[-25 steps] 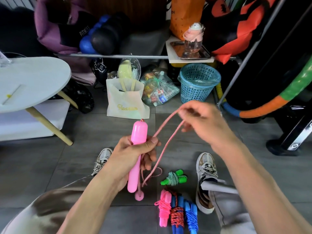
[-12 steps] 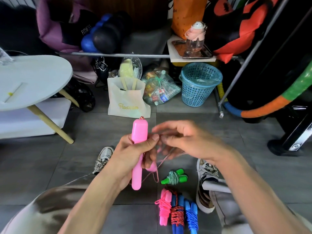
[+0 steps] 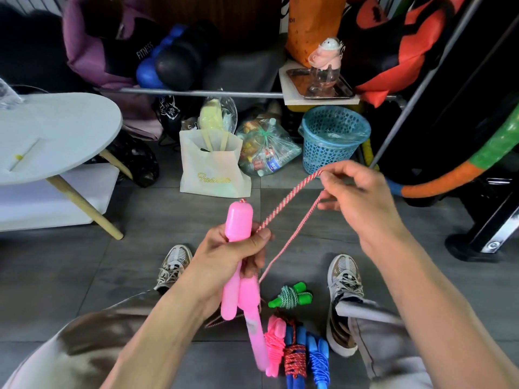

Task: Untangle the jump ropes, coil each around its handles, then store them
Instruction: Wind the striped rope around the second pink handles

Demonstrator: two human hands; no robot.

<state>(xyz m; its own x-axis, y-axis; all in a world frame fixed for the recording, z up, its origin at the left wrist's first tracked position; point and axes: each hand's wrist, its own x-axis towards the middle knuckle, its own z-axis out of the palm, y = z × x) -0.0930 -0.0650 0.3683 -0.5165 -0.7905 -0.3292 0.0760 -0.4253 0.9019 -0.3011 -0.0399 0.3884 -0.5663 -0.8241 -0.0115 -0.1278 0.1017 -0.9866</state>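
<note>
I see the pink handles (image 3: 238,265) bunched together in my left hand (image 3: 230,254), fingers curled round both, one standing upright above the fist and the other hanging lower, blurred at its tip. The pink-and-white rope (image 3: 289,197) runs from that fist up and to the right, where my right hand (image 3: 362,197) pinches it in a raised loop, thumb and fingers closed on the strand; the second leg of the loop drops back down past the left fist toward the floor (image 3: 140,276).

On the floor between my shoes, a green-handled rope (image 3: 290,297) lies already coiled round its handles. Just in front of it, side by side and touching, lie three more bundles: a pink rope bundle (image 3: 276,343), a bundle wound in red cord (image 3: 295,357) on blue handles, and a blue rope bundle (image 3: 318,360).

Further out, a white paper bag (image 3: 213,169) stands on the tiles, with a clear plastic bag of packets (image 3: 266,150) beside it and a blue perforated basket (image 3: 331,138) to the right of that. A round grey counter (image 3: 56,136) on wooden legs sits at the far left. A striped hoop (image 3: 463,175) leans at the right.
</note>
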